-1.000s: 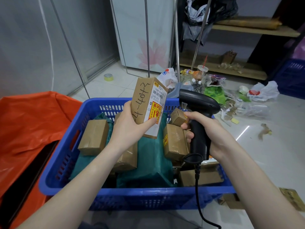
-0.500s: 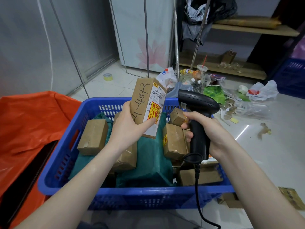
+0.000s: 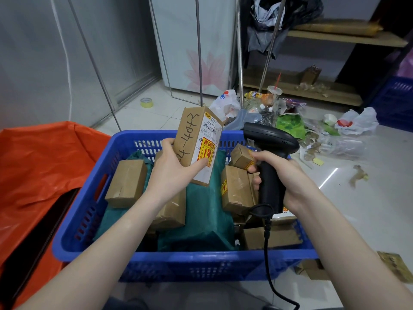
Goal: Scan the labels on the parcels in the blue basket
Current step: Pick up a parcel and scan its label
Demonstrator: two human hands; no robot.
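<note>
My left hand [image 3: 170, 173] holds a brown cardboard parcel [image 3: 196, 144] upright above the blue basket [image 3: 178, 262]. The parcel carries handwritten digits on one face and a white label with a barcode and a yellow-red sticker on the face turned right. My right hand [image 3: 283, 175] grips a black corded barcode scanner [image 3: 269, 162], its head level with the label and a short gap away. Several more brown parcels, such as one at the left [image 3: 126, 183] and one at the right [image 3: 237, 190], lie in the basket on a green plastic bag [image 3: 205, 215].
An orange sack [image 3: 42, 166] lies open left of the basket. Litter, plastic bags [image 3: 355, 121] and bottles cover the floor behind and to the right. Metal rack legs [image 3: 199, 50] stand behind the basket. Flattened cardboard [image 3: 395, 265] lies at the basket's right front corner.
The parcel has tilted slightly in my left hand, its top leaning a bit more left. The scanner stays in about the same place.
</note>
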